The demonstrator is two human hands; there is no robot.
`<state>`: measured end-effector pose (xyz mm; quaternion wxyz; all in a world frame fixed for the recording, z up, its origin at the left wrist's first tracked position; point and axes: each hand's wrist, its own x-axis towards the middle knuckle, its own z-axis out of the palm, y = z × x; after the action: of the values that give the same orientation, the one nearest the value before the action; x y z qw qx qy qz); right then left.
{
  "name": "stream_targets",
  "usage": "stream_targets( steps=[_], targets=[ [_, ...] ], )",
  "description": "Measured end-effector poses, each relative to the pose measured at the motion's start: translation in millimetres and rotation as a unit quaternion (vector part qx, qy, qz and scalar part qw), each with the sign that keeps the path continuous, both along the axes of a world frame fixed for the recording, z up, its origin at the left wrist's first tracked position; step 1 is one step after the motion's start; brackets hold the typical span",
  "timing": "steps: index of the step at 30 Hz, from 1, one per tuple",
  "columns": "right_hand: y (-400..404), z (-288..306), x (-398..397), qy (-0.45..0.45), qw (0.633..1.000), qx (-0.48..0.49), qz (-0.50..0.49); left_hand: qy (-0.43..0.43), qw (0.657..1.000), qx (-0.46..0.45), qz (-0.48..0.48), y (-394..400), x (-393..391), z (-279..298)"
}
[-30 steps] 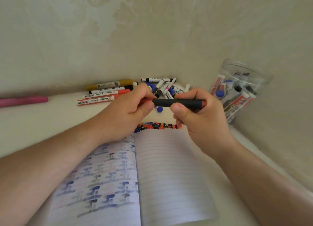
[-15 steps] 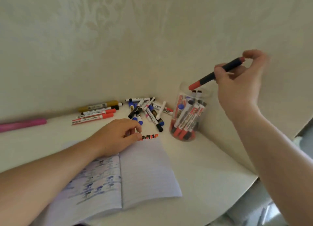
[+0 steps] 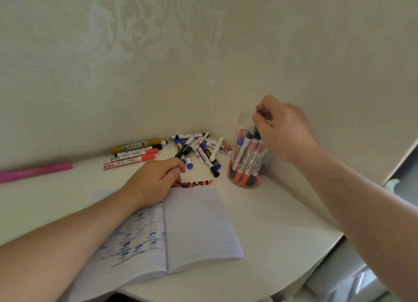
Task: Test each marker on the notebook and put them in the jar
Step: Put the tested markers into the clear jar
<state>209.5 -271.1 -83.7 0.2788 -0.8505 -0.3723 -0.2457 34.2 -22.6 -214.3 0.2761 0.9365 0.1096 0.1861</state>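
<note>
My right hand (image 3: 281, 129), fingers curled, sits at the jar (image 3: 245, 166) mouth; whether it holds a marker I cannot tell. My left hand (image 3: 156, 179) rests loosely curled on the notebook (image 3: 199, 222); a pile of markers (image 3: 199, 150) awaits at the counter's (image 3: 271, 233) back edge.

- A cream-white table with a rounded edge (image 3: 260, 222) sits before you, set into a wall corner.
- An open lined paper notebook (image 3: 194, 229) lies on it.
- A clear plastic jar of markers (image 3: 247, 156) stands upright near the corner.
- A loose pile of markers (image 3: 199, 151) lies between the jar and a row of red, black and gold markers (image 3: 135, 153).
- A long pink marker (image 3: 34, 171) lies far left.
</note>
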Motion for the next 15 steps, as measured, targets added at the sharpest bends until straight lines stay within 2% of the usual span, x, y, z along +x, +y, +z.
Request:
stream_targets(
  steps=[4, 6, 9, 11, 13, 15],
  targets=[
    [-1, -12, 3, -0.036, 0.986, -0.142, -0.079, -0.048, 0.997, -0.005, 0.059, 5, 4, 0],
    [0, -18, 6, -0.038, 0.982, -0.165, -0.089, -0.074, 0.994, -0.009, 0.086, 7, 3, 1],
    [3, -20, -1, -0.057, 0.995, -0.065, -0.044, -0.093, 0.988, -0.025, 0.123, 25, 0, 3],
    [5, -23, -8, -0.131, 0.991, 0.035, -0.004, -0.083, 0.985, -0.008, 0.154, 46, -7, 5],
    [13, -30, -24, -0.198, 0.974, 0.096, 0.060, -0.031, 0.974, 0.074, 0.212, 70, -18, 6],
    [28, -43, -38, -0.202, 0.963, 0.108, 0.141, 0.043, 0.953, 0.167, 0.249, 90, -27, 1]
  ],
)
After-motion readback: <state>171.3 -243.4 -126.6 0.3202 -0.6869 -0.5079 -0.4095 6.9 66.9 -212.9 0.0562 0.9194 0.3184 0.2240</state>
